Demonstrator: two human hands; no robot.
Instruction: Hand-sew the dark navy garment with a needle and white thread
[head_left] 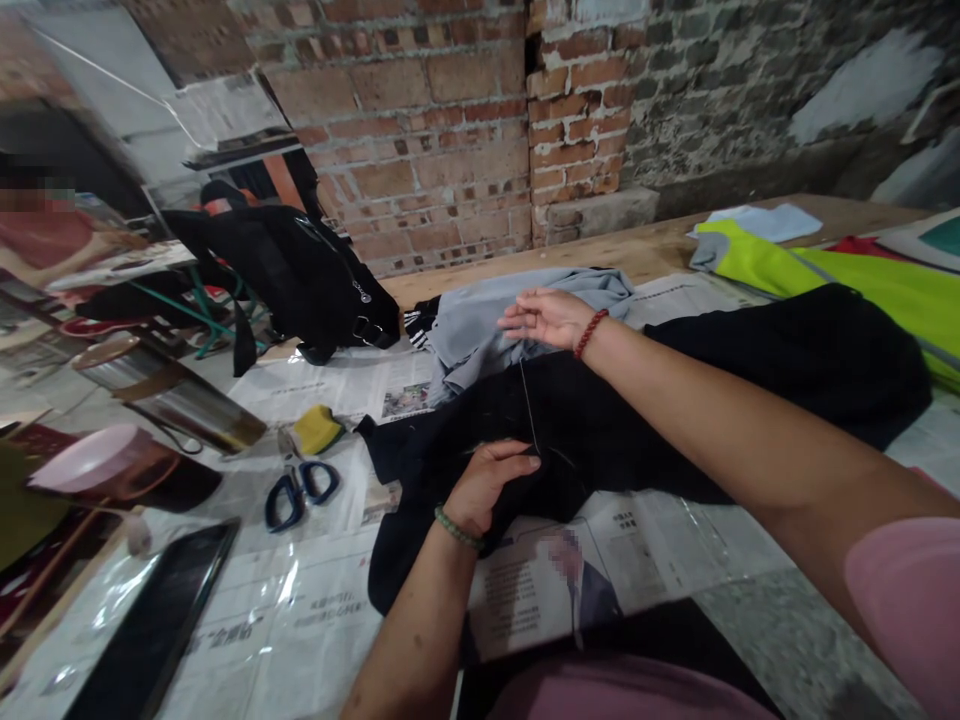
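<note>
A dark navy garment [600, 430] lies bunched across the newspaper in front of me. My left hand [491, 480], with a green beaded bracelet, is closed on its cloth, thumb pressed down on a fold. From beside that thumb a pale thread [529, 405] rises nearly straight toward my right hand [551, 318]. That hand, wearing a red braided bracelet, is raised over the garment's far edge, its fingers drawn together at the thread's upper end. The last stretch of thread is lost against the grey cloth behind, and no needle can be made out.
Left of the garment lie blue-handled scissors [300, 490], a yellow sponge [318, 430] and a phone [154, 620]. A steel flask [176, 395], pink-lidded cup [127, 465] and black bag [300, 275] stand beyond. Grey cloth [480, 320] and a neon-yellow garment [847, 285] lie behind. Someone sits far left.
</note>
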